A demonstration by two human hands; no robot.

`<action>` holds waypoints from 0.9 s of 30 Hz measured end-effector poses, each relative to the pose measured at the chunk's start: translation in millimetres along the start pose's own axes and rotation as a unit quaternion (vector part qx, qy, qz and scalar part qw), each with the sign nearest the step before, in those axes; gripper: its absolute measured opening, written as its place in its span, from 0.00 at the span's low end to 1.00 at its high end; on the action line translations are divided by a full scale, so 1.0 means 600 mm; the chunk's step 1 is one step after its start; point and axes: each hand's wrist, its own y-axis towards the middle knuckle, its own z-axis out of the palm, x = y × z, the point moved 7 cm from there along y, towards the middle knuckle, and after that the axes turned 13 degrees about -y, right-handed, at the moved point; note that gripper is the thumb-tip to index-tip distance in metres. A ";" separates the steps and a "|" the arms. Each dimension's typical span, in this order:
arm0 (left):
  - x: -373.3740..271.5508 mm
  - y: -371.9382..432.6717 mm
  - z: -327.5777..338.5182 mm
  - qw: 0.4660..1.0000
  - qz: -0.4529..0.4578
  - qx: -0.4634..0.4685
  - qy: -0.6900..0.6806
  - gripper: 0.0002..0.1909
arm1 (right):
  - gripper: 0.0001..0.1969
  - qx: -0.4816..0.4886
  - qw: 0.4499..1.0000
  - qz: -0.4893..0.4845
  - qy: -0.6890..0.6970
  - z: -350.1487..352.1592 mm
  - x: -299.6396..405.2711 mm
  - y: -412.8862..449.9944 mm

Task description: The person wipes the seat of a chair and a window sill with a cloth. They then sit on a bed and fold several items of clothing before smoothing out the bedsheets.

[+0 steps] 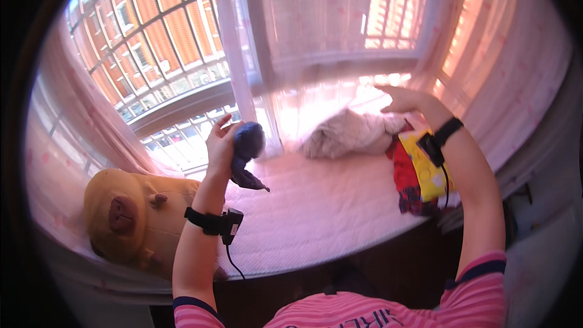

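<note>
My left hand grips a dark blue bundled cloth item. A loose end hangs below its rounded top; whether it is a garment or a soft toy, I cannot tell. Raised on the far right, my right hand has its fingers apart and nothing visible in it. Just below that hand lies a crumpled beige cloth on the pale quilted mat. A yellow patterned cloth and a red cloth lie under my right forearm, which hides part of them.
A large tan plush animal lies at the left end of the mat. Sheer pink curtains hang around the barred windows. Each wrist wears a black strapped device with a cable. The mat's front edge curves before my body.
</note>
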 end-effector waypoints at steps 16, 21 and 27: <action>-0.051 0.272 0.089 1.000 -0.018 -0.025 -0.003 0.51 | 0.37 0.094 0.988 -0.021 0.117 -0.033 -0.197 -0.052; -0.096 0.324 0.142 0.995 0.031 -0.058 0.080 0.49 | 0.36 0.131 0.987 0.026 0.087 -0.036 -0.208 -0.124; -0.056 0.388 0.186 0.969 -0.217 0.090 -0.074 0.40 | 0.34 0.143 0.987 0.051 0.051 -0.083 -0.189 -0.197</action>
